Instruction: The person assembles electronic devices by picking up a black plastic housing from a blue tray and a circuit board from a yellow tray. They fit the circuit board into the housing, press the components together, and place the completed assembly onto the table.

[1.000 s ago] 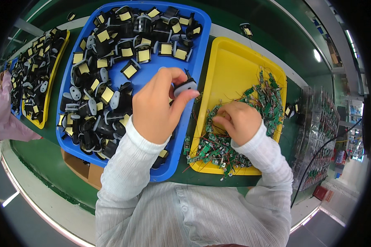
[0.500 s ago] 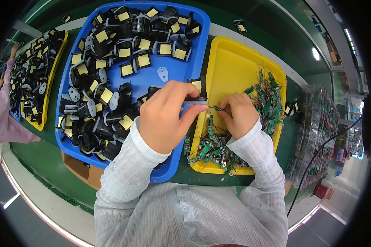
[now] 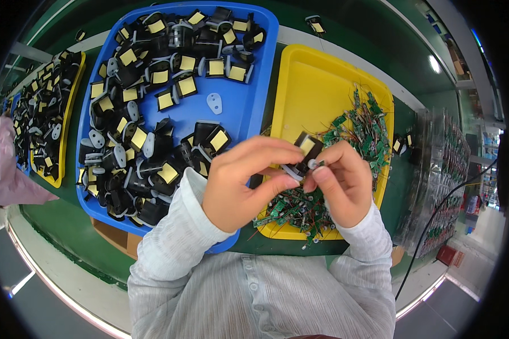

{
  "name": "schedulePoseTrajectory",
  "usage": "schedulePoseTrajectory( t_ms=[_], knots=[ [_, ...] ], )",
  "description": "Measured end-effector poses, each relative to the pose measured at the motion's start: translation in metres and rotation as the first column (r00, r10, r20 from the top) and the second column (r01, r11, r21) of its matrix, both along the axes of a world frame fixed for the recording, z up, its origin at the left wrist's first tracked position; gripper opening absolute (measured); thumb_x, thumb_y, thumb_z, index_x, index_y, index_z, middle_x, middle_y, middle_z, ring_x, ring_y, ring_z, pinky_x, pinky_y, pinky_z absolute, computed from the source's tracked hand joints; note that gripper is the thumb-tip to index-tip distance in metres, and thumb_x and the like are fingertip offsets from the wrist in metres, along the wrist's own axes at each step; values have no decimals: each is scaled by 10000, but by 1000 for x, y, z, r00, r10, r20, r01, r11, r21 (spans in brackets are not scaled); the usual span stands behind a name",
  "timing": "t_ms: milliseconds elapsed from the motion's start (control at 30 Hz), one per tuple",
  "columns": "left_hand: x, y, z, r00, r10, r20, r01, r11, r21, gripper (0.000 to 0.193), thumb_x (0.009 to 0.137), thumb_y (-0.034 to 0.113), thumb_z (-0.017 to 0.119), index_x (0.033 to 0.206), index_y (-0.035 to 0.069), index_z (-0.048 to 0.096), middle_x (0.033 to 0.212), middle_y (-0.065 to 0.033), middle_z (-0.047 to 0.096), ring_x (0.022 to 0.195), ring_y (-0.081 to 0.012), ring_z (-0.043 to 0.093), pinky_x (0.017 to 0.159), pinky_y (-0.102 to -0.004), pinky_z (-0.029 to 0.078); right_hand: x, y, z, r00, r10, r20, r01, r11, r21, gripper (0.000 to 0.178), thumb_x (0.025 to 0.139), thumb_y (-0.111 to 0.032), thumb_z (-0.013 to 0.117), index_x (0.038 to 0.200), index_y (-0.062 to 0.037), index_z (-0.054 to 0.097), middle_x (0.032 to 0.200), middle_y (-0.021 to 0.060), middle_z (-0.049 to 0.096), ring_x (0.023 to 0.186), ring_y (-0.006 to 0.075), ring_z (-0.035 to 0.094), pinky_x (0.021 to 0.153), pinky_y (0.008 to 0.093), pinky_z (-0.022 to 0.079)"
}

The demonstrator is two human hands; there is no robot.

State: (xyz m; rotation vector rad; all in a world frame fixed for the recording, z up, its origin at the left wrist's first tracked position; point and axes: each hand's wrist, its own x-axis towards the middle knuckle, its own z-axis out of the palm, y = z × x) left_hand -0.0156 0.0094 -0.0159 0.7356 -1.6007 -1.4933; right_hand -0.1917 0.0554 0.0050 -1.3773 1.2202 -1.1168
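Hands (image 3: 234,186) (image 3: 349,186) hold housing (image 3: 307,148), perhaps board (image 3: 320,163).

I see left hand (image 3: 237,183) gripping black housing (image 3: 309,148) over yellow tray (image 3: 308,85), right hand (image 3: 345,182) pinching small part (image 3: 313,164) beside housing; green boards (image 3: 371,133) in tray.

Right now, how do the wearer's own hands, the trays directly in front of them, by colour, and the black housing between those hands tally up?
Wearer's hands: 2 (left hand, right hand)
Blue tray: 1
Yellow tray: 1
Black housing: 1
Total: 5
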Motion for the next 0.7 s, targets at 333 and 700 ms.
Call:
schedulePoseTrajectory(
  t_ms=[333, 700],
  knots=[
    [-2, 5, 4, 998, -49, -42, 52, 996, 73, 244, 756, -14, 643, 992, -34, 590, 1021, -144, 591, 908, -211, 608, 746, -300, 534, 1, 5, 3, 989, 4, -149, -4, 1000, -3, 104, 830, -60, 568, 831, 4, 486, 676, 80, 562, 537, 116, 531, 488, 235, 417],
    [-1, 6, 5, 1000, 21, 8, -20, 996, -90, 221, 728, -16, 653, 942, -12, 598, 990, -141, 605, 918, -264, 606, 785, -324, 501, 1, 3, -2, 899, -185, -398, 36, 935, -353, 198, 695, -65, 716, 685, -16, 524, 591, 74, 522, 451, 170, 498, 420, 249, 380]
  ],
)
